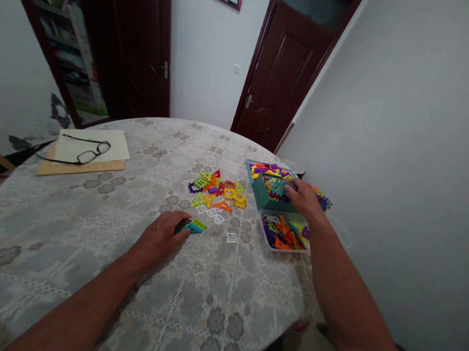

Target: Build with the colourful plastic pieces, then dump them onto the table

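Note:
My left hand [166,230] rests on the tablecloth, its fingers wrapped round a small group of green and blue plastic building pieces [194,225]. On the right, my right hand [304,197] is over a teal box [260,193] of mixed pieces. Its fingertips are closed at a teal building piece [277,187] at the top of the box; the hand hides part of the contents. Between my hands lies a loose pile of colourful interlocking pieces [213,190], red, orange, yellow, green and purple. Several white window-shaped pieces [212,212] lie in front of that pile, one [231,238] set apart.
A clear plastic tub [266,239] of pieces stands nearest me on the right. Behind the teal box is a teal tray [249,168] with more pieces. Eyeglasses [88,156] lie on paper [120,146] at the far left. The white wall [398,126] rises beyond the table's right edge.

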`<state>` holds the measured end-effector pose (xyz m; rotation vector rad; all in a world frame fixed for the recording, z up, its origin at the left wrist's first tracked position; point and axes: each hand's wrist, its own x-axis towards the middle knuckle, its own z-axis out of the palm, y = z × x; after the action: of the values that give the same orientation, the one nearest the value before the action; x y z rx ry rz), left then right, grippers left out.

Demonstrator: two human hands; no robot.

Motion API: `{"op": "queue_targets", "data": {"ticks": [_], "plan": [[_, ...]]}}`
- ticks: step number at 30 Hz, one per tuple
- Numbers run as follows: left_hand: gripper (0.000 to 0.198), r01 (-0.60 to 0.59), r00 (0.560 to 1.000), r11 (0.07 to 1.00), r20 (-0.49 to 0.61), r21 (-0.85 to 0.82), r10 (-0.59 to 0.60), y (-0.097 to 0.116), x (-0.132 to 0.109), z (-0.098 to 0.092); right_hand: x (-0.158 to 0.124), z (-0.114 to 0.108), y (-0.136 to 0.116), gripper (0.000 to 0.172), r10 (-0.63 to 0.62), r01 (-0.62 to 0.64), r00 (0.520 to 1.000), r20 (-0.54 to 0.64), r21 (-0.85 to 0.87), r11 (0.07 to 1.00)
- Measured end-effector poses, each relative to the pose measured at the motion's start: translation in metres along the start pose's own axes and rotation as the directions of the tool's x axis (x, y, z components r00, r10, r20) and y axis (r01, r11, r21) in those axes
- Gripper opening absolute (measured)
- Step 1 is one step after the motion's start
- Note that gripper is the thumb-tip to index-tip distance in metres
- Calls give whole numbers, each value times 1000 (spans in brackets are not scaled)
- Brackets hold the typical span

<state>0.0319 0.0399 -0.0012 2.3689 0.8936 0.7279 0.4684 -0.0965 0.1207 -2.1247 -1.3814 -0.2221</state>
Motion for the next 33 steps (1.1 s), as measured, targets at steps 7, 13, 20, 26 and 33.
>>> {"op": "queue_targets", "data": {"ticks": [7,13,20,26,33], "plan": [[41,-4,1000,1000,20,24,4,0,2,-1,-1,12,26,48,-46,46,999,1,-27,999],[39,-40,999,998,1,45,40,-10,0,3,-4,18,39,42,-71,55,990,-122,-127,990],[39,-55,998,998,-8,20,55,-11,1,4,-21,26,30,31,-78,54,990,-120,-195,979],[45,21,1000,999,11,-45,-20,-3,-2,4,-54,27,-19,29,-119,95,961,-250,-105,990],[46,32,999,998,28,-49,-31,2,-4,3,-122,70,-144,38,-379,290,899,220,352,890]]}}
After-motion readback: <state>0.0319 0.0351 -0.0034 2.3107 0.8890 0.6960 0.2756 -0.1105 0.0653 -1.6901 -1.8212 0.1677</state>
